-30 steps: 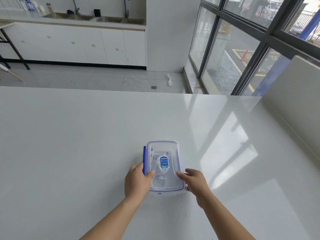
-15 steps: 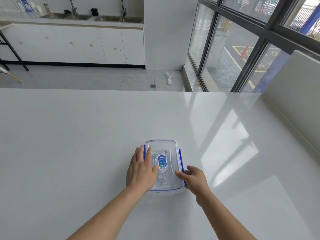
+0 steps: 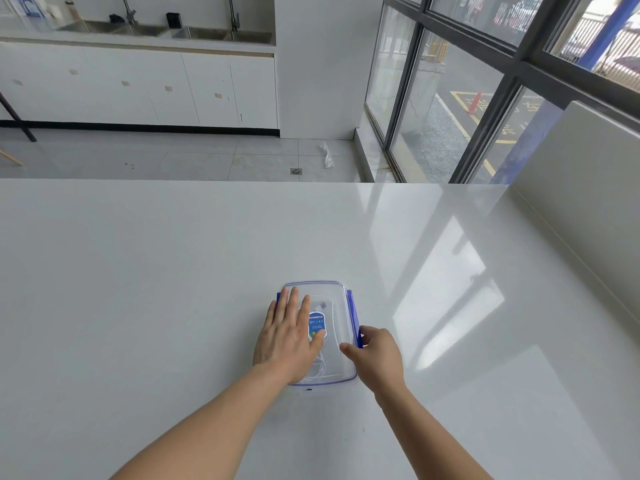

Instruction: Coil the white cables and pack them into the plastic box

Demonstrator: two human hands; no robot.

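left hand [image 3: 289,336] flat, fingers straight, pressing clear lid [image 3: 323,293] of plastic box [image 3: 346,375]. right hand [image 3: 375,355] curled at box's right edge, thumb on lid, fingers gripping blue clip [image 3: 353,315]. white cables [image 3: 320,367] inside box, visible through lid below blue label [image 3: 317,323]. box sits on white counter [image 3: 173,271].

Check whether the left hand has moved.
Yes. The left hand has slid forward from the near left corner of the plastic box to lie flat on the lid, fingers reaching its far edge.
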